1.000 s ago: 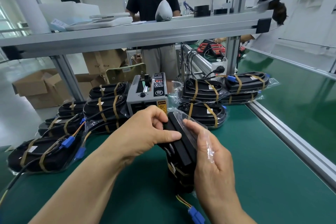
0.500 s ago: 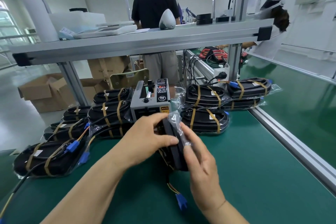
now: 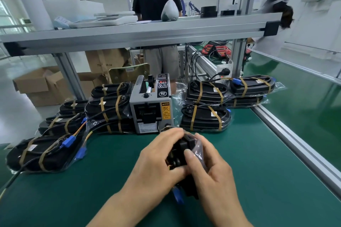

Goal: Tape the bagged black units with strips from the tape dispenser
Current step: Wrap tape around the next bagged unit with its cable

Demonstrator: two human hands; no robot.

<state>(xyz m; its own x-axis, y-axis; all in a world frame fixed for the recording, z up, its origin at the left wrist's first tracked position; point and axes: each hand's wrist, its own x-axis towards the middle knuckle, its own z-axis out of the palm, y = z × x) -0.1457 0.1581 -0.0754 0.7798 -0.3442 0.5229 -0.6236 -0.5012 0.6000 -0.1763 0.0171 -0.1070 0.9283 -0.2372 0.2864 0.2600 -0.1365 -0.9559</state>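
Observation:
Both my hands hold one bagged black unit [image 3: 181, 150] low over the green mat, just in front of the grey tape dispenser [image 3: 151, 108]. My left hand [image 3: 158, 160] grips its left side with fingers curled over the top. On the right side my right hand [image 3: 212, 169] wraps the unit and its clear bag. A blue connector [image 3: 178, 196] hangs below, between my wrists. Most of the unit is hidden by my hands.
Taped bagged units lie stacked left [image 3: 108, 112] and right [image 3: 205, 119] of the dispenser, with more at the far left [image 3: 42, 153]. An aluminium rail [image 3: 299, 145] runs along the mat's right edge. A shelf beam [image 3: 140, 31] crosses overhead. A person stands behind the bench.
My hands have lowered the unit toward the mat and drawn it nearer to me. Both hands now wrap closer round it, and the bag is pressed down against it.

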